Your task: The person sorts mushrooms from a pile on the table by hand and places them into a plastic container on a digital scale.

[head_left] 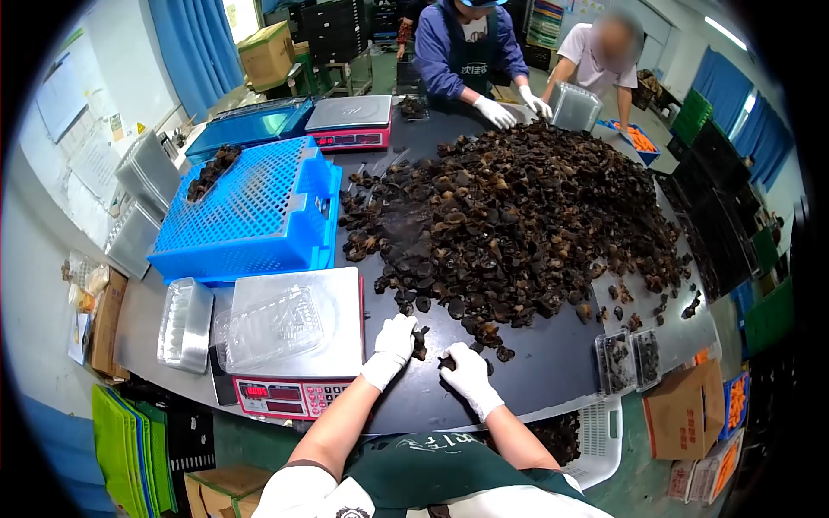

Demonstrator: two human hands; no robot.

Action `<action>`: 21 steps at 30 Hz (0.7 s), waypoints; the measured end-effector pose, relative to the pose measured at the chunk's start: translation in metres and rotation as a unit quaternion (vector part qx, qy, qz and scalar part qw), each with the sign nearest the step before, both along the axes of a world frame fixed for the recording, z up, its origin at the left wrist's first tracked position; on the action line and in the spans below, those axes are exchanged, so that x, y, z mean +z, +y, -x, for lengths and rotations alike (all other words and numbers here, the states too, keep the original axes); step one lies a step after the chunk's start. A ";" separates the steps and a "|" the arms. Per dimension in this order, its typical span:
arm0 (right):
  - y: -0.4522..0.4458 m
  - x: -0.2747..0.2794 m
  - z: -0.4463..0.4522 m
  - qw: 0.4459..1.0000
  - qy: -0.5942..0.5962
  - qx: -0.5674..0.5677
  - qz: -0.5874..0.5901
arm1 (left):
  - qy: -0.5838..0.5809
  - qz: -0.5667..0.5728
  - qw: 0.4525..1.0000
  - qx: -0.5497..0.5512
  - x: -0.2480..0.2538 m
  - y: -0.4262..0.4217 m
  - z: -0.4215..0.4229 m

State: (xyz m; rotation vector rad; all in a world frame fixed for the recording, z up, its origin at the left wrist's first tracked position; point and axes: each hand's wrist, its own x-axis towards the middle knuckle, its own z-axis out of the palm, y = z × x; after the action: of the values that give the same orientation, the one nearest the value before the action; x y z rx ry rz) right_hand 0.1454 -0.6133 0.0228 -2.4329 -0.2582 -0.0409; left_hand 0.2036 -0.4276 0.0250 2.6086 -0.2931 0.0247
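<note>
Black pieces (420,343) at both gloved hands (395,340)

Upper-limb posture of the person, seen from above.
The bare left forearm (341,421) and bare right forearm (520,439) reach forward, angled inward; the white-gloved left hand (394,347) lies slightly farther forward than the white-gloved right hand (469,375), the two apart, backs upward, fingers bent.
</note>
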 end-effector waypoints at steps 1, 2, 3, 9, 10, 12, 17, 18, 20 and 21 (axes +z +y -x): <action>-0.001 -0.001 0.000 0.999 0.005 -0.016 -0.039 | -0.030 0.053 0.998 0.007 0.005 0.001 0.004; 0.001 -0.001 0.000 0.993 0.020 -0.047 -0.107 | -0.039 0.097 0.995 0.002 0.020 0.002 0.010; -0.001 -0.004 -0.002 0.985 0.042 -0.046 -0.159 | -0.044 0.157 0.987 -0.011 0.032 0.005 0.015; 0.026 0.029 -0.018 0.893 0.166 -0.011 -0.418 | -0.109 0.278 0.950 0.097 0.122 0.070 0.061; 0.037 0.038 -0.022 0.887 0.159 0.012 -0.433 | -0.147 0.267 0.944 0.128 0.124 0.091 0.062; 0.061 0.055 -0.036 0.908 0.135 0.073 -0.390 | -0.209 0.228 0.934 0.181 0.129 0.140 0.063; 0.152 0.112 -0.062 0.900 0.165 0.195 -0.352 | -0.287 0.213 0.879 0.316 0.091 0.249 0.057; 0.170 0.126 -0.064 0.908 0.159 0.218 -0.321 | -0.282 0.140 0.888 0.334 0.081 0.263 0.059; 0.207 0.124 -0.070 0.896 0.109 0.280 -0.327 | -0.229 0.017 0.907 0.354 0.065 0.273 0.062; 0.220 0.127 -0.069 0.876 0.141 0.294 -0.355 | -0.211 -0.049 0.910 0.354 0.062 0.272 0.063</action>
State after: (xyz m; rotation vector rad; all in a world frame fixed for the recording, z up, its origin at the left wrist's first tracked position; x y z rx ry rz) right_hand 0.2140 -0.3934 0.1503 -1.5261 -0.7016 0.4163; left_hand 0.1401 -0.1559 0.0868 2.6388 0.5351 0.8466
